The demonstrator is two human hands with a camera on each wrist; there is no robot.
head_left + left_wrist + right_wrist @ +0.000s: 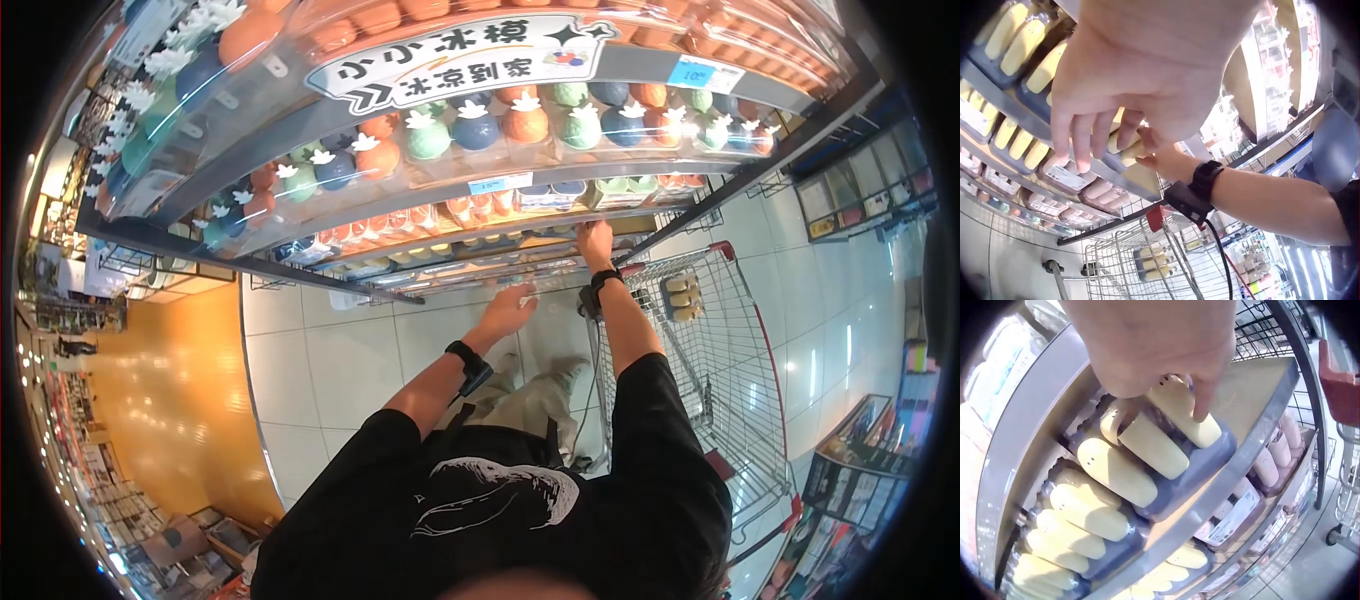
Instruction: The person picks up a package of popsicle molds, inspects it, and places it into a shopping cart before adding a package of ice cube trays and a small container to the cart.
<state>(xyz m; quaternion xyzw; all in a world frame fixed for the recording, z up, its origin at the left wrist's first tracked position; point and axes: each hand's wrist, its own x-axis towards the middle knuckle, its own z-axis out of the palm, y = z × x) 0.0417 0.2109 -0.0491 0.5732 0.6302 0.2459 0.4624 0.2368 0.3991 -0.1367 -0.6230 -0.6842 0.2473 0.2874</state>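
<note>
My right hand [597, 245] reaches onto a lower shelf at the top end of a popsicle mold pack [1150, 447] with yellow bars in a dark blue tray. In the right wrist view one finger [1204, 400] bends down against the rightmost bar; the other fingers are hidden behind the hand. Nothing is in my left hand [508, 310], which hovers in front of the shelves with loosely bent fingers. From the left wrist view, its fingers [1082, 140] overlap the shelf of yellow molds, and my right forearm extends beyond it.
A wire shopping cart [725, 345] stands at my right, holding a yellow mold pack [682, 298]. More yellow molds [1079, 531] line the shelf, with pink packs [1272, 453] below. Round pineapple-topped molds [475, 128] fill a higher shelf. Tiled floor [340, 370] lies beneath.
</note>
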